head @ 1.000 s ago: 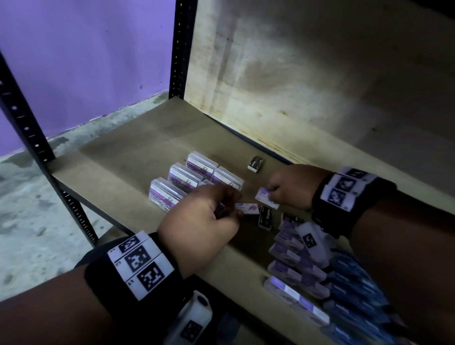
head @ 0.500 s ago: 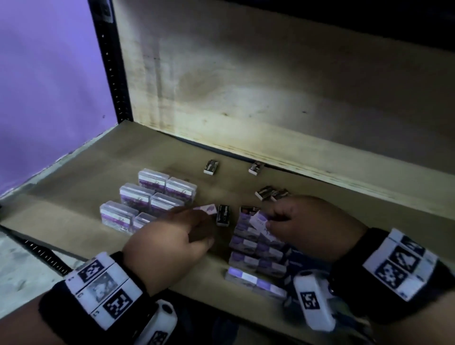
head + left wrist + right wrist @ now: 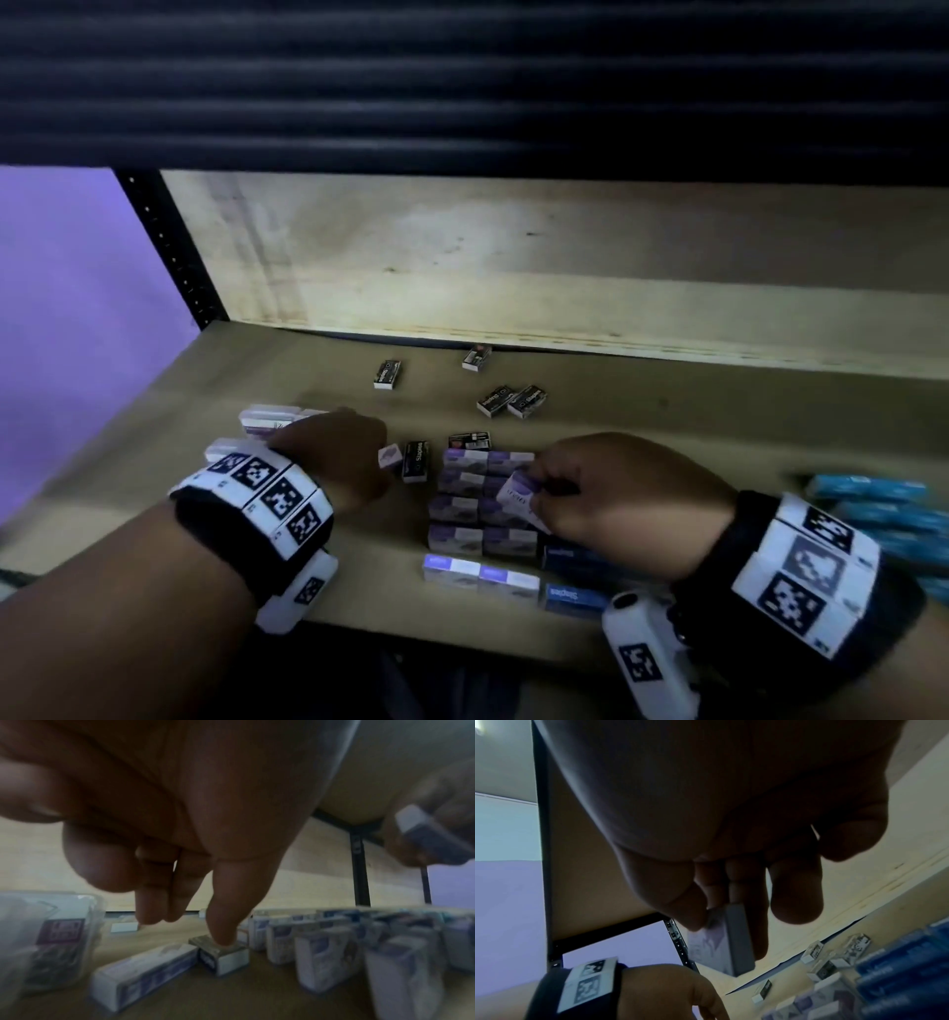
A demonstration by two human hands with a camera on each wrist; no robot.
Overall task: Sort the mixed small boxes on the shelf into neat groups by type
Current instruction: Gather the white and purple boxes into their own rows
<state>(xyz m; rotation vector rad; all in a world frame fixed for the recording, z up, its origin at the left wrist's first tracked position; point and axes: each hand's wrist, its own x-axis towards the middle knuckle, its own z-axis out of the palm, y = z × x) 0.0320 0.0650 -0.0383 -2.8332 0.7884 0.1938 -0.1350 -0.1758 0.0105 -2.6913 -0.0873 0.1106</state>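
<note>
My left hand (image 3: 354,452) reaches over the shelf (image 3: 308,370), fingers pointing down. One straight fingertip (image 3: 223,940) presses the top of a small black staples box (image 3: 226,957). A white-and-purple box (image 3: 144,969) lies loose just left of it, also seen in the head view (image 3: 390,456). My right hand (image 3: 560,488) pinches a purple box (image 3: 518,493) between thumb and fingers, tilted just above the block of purple boxes (image 3: 462,514). The right wrist view shows that held box (image 3: 721,943) hanging from the fingertips.
Clear plastic cases (image 3: 267,419) sit under my left wrist. Several loose black boxes (image 3: 511,401) lie near the wooden back panel (image 3: 513,288). Dark blue Staples boxes (image 3: 575,596) stand at the front edge, light blue ones (image 3: 873,493) at the right.
My left hand has set the white-and-purple box down beside the black box and now touches the black one. My right hand carried its purple box over the purple block. The head view swung right.
</note>
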